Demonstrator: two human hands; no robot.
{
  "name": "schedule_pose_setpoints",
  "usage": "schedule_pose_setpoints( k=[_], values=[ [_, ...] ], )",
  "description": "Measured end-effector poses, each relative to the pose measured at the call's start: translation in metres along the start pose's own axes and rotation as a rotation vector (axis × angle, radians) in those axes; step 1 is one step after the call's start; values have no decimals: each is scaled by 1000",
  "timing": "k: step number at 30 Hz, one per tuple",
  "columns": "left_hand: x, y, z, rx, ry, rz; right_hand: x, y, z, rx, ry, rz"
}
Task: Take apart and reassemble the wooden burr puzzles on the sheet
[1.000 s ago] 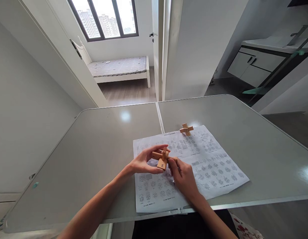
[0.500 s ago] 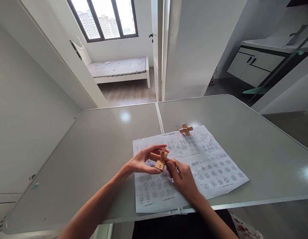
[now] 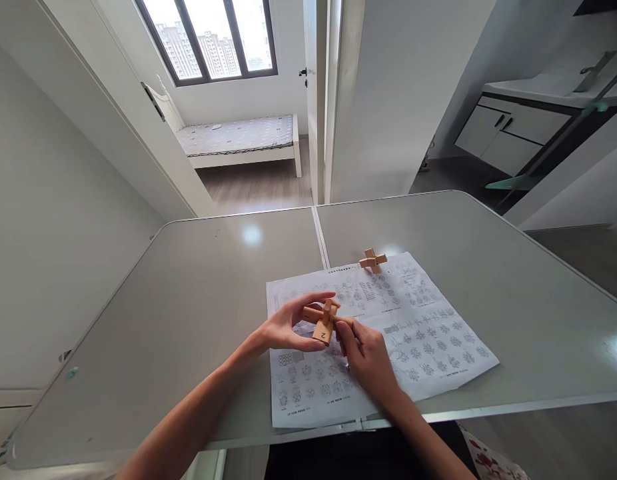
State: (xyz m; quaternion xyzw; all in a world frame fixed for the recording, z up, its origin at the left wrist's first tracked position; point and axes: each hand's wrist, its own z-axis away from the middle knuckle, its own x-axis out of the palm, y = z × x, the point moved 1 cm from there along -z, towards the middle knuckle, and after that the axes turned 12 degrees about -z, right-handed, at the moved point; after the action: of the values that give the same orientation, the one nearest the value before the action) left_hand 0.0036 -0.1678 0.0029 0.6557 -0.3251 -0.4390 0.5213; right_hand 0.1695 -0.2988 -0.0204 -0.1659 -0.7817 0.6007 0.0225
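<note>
A wooden cross-shaped interlocking puzzle (image 3: 324,321), with a mark like "2" on its nearest block end, is held just above a printed instruction sheet (image 3: 423,340). My left hand (image 3: 288,327) curls round its left side, fingers above and thumb below. My right hand (image 3: 366,357) pinches its right arm with the fingertips. A second, smaller wooden cross puzzle (image 3: 373,260) lies on the sheet's far edge, apart from both hands.
The sheet lies on a grey folding table (image 3: 188,313) with a seam down its middle. Beyond the table are a white wall and door, a bedroom with a bed (image 3: 238,137) and window, and a counter (image 3: 538,100) at the far right.
The held puzzle has shifted and turned very slightly between my fingers; both hands stay in nearly the same place.
</note>
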Motion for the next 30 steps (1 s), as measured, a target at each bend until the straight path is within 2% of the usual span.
schedule_pose_setpoints(
  k=[12, 24, 30],
  values=[
    [-5, 5, 1, 23, -12, -1, 1, 3, 4, 19, -62, -60],
    [-2, 8, 0, 16, -12, -35, 1, 4, 2, 38, -54, -92],
    [1, 4, 0, 69, 81, -50, 3, 4, 2, 77, -52, -122]
  ],
)
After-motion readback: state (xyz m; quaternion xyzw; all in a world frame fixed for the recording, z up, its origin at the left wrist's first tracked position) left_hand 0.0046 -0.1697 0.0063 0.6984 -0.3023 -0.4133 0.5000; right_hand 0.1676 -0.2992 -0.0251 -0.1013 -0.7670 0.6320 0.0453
